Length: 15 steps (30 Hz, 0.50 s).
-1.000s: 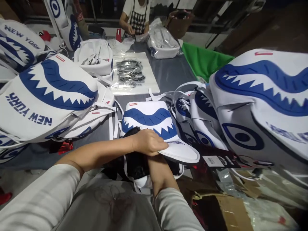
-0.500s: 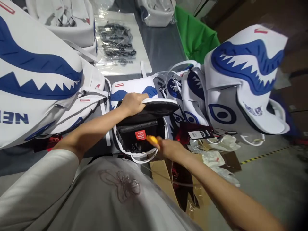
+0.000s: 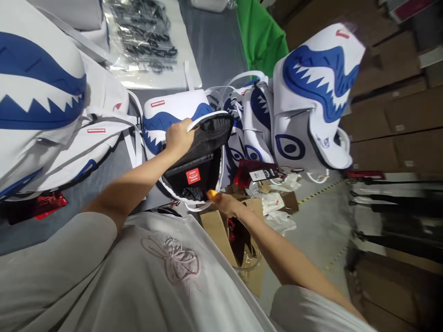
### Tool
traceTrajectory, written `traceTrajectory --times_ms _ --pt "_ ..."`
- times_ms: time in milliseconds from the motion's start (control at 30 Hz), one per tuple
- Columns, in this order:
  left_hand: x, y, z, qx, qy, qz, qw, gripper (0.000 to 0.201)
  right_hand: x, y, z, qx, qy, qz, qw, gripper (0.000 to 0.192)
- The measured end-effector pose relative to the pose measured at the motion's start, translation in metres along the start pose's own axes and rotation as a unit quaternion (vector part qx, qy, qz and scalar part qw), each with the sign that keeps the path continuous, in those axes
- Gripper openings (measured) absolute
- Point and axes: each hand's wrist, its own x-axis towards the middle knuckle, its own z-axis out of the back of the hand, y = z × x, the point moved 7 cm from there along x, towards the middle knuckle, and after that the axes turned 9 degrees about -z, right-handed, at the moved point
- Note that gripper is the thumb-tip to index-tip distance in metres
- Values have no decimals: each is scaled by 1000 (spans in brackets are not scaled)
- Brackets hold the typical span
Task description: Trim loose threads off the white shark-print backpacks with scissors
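Note:
A white backpack (image 3: 166,105) with a blue shark-mouth design lies on the table in front of me, its compartment open. My left hand (image 3: 179,139) is closed on the edge of its raised flap (image 3: 216,127). Inside, the lining is black, and a red label (image 3: 193,175) shows on it. At the lower right rim of the opening is my right hand (image 3: 226,204), closed around a small orange tool (image 3: 212,194). Only the tool's orange part shows, so its exact kind is unclear.
More shark backpacks stand at the left (image 3: 38,60) and right (image 3: 311,92). Behind lies a clear plastic bag with black print (image 3: 152,41). Below my right arm are open cardboard boxes (image 3: 216,230) and plastic wrapping (image 3: 278,221). Stacked cartons (image 3: 391,120) fill the right background.
My view has swung to the right. The flap is tilted up more steeply in my left hand, showing its black mesh underside. My right hand with the orange tool has moved down to the opening's lower rim.

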Motion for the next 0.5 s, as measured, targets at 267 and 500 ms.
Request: traceTrajectory --times_ms 267,500 --pt "-5 -32 -2 -14 21 -76 997 20 22 72 -22 -109 -172 122 971 35" --pt "-3 -17 7 9 -14 -78 997 21 78 106 -49 -38 -246 159 955 50"
